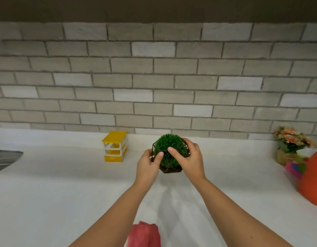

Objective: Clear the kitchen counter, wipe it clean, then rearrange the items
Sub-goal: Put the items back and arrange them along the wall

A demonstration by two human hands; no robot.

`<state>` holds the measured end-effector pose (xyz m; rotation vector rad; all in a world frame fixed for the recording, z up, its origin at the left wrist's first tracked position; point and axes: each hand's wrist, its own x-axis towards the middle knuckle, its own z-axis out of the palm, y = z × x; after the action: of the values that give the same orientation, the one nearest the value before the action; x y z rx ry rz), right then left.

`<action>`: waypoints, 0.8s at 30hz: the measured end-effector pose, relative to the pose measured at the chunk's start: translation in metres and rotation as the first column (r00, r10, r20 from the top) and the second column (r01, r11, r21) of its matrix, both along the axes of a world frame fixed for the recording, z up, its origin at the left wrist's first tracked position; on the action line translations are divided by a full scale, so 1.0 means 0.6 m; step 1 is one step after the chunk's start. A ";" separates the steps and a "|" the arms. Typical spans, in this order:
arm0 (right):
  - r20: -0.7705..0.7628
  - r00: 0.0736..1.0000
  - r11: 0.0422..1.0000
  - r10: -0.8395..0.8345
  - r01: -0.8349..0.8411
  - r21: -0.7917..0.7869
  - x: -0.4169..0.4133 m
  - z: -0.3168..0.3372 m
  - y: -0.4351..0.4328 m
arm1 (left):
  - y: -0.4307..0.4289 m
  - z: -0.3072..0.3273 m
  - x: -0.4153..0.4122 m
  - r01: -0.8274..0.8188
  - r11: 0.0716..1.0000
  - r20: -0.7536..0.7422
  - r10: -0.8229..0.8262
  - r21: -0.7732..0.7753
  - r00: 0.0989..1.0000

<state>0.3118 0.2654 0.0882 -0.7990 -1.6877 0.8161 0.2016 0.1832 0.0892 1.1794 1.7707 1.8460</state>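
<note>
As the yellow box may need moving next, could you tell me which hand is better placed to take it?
Probably the left hand: it grips the plant on the left, nearest the yellow box; the right hand would have to cross over it.

The scene is taken by a single wide-angle camera worn on the head, set above the near edge of the white counter and tilted forward and down. The brick wall is faced squarely and fills the upper half. The left hand and right hand, clasped round the green plant, are framed near the centre at arm's reach.
</note>
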 end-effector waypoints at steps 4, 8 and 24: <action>-0.010 1.000 1.000 0.018 -0.018 -0.005 -0.090 0.004 -0.036 | -0.039 0.005 -0.089 -0.004 1.000 -0.008 0.004 -0.003 1.000; -0.016 0.999 0.998 0.050 -0.050 -0.027 -0.200 0.005 -0.084 | -0.090 0.012 -0.202 -0.021 1.000 -0.023 0.021 -0.018 1.000; 0.294 0.923 0.959 0.247 -0.191 -0.208 -0.438 -0.034 -0.089 | -0.132 -0.051 -0.454 -0.025 0.990 0.106 0.040 -0.137 0.994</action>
<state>0.0488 0.2118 0.0677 -0.9100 -2.0400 1.0466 -0.0710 0.1041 0.0585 0.9862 1.8326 1.7416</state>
